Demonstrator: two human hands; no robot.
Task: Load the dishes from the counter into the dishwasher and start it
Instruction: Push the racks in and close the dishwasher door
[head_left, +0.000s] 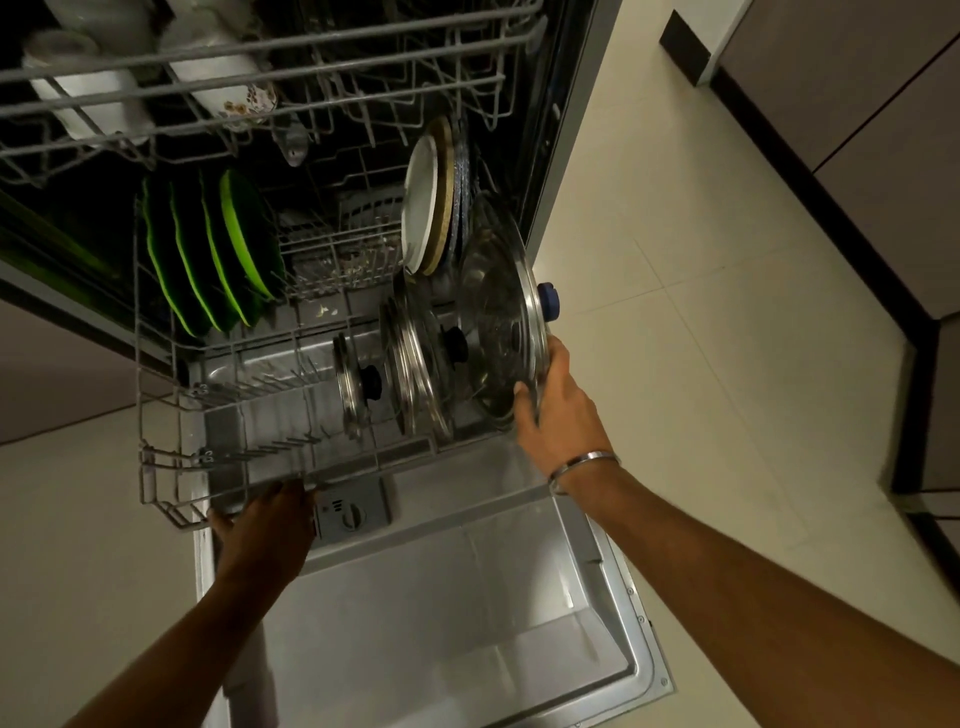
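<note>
The dishwasher's lower rack (156, 467) is pulled out over the open door (441, 623). My right hand (558, 410) grips the rim of a large steel lid (498, 322) with a blue knob, standing on edge at the rack's right side. My left hand (265, 525) holds the rack's front rail. Two smaller steel lids (350, 384) (415, 358) with black knobs stand beside it. Green plates (208, 254) stand at the rack's left, a white plate (421, 202) with others behind it at the right rear.
The upper rack (249, 67) holds white cups and sits above the lower one. A detergent dispenser (350, 512) is set in the door. Pale tiled floor (701, 312) lies to the right, bounded by dark cabinet fronts (883, 156).
</note>
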